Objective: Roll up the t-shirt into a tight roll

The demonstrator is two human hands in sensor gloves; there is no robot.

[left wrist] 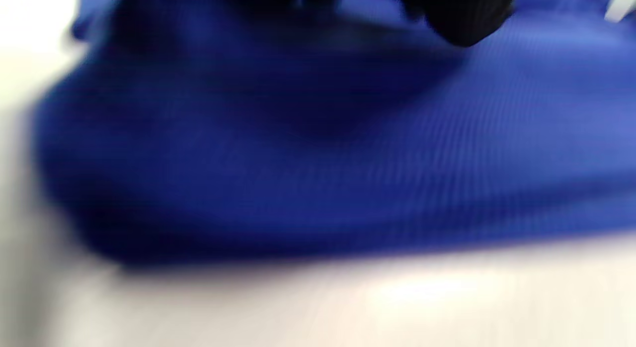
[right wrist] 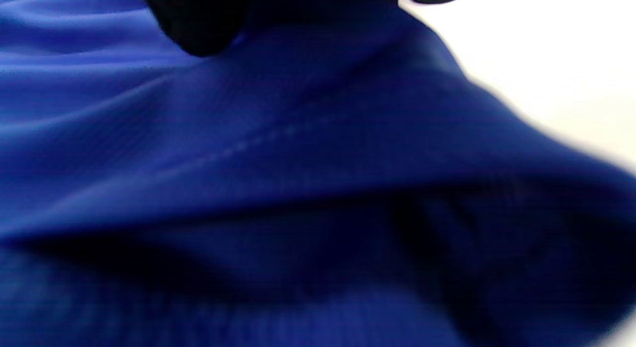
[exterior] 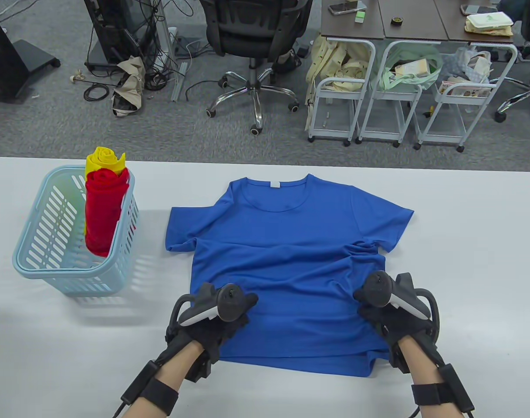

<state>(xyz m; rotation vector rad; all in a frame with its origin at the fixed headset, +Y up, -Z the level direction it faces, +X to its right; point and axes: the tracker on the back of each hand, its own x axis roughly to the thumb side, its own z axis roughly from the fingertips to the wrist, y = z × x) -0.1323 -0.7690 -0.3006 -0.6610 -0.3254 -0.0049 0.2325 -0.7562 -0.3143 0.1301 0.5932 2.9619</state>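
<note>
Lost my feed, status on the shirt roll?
Both hands grip blue t-shirt sides near hem. Shirt flat, unrolled. Basket left, clear.

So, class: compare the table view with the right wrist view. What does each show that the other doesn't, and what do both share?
Only the table view shows the whole layout: the light blue basket with the red roll and yellow roll, the left hand, and the shirt's collar and sleeves.

Only the right wrist view shows a stitched seam and a raised fold up close.

Both show the blue t-shirt, the right hand and the white table.
</note>
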